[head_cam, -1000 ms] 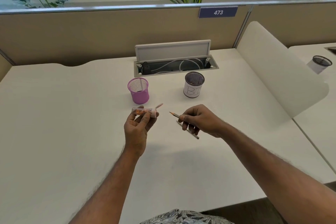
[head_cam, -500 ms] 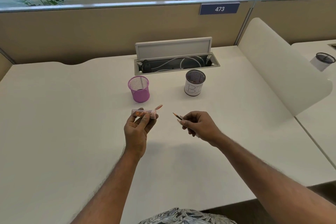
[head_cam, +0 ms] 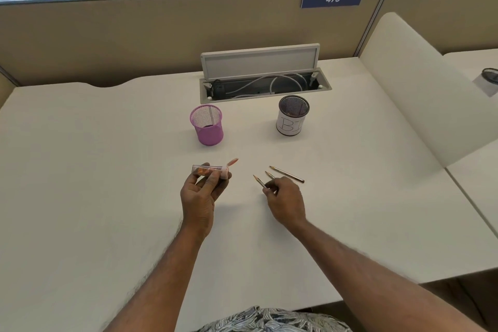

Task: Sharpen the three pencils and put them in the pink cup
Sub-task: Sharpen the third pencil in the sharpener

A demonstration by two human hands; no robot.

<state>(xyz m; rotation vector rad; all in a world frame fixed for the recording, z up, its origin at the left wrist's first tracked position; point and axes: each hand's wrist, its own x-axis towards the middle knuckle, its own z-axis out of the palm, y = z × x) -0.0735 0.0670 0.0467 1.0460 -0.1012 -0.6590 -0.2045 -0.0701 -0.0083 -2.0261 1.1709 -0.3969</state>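
Observation:
A pink mesh cup (head_cam: 207,129) stands upright on the white desk (head_cam: 94,170), and I see nothing in it. My left hand (head_cam: 202,197) holds a clear tube-shaped sharpener (head_cam: 208,170), its pink cap flipped open to the right. My right hand (head_cam: 287,201) rests low on the desk, fingertips pinched on a sharpened pencil (head_cam: 259,181) that points up-left. A second pencil (head_cam: 269,174) pokes out from under that hand. The third pencil (head_cam: 287,174) lies free on the desk just beyond it.
A dark mesh cup wrapped in white paper lettered "BI" (head_cam: 292,118) stands right of the pink cup. Behind both cups is an open cable tray (head_cam: 265,85) with its lid raised. A white divider panel (head_cam: 420,94) borders the desk's right side.
My right hand has lowered its pencil to the desk beside two others, which have come into view. My left hand has kept the sharpener nearly still.

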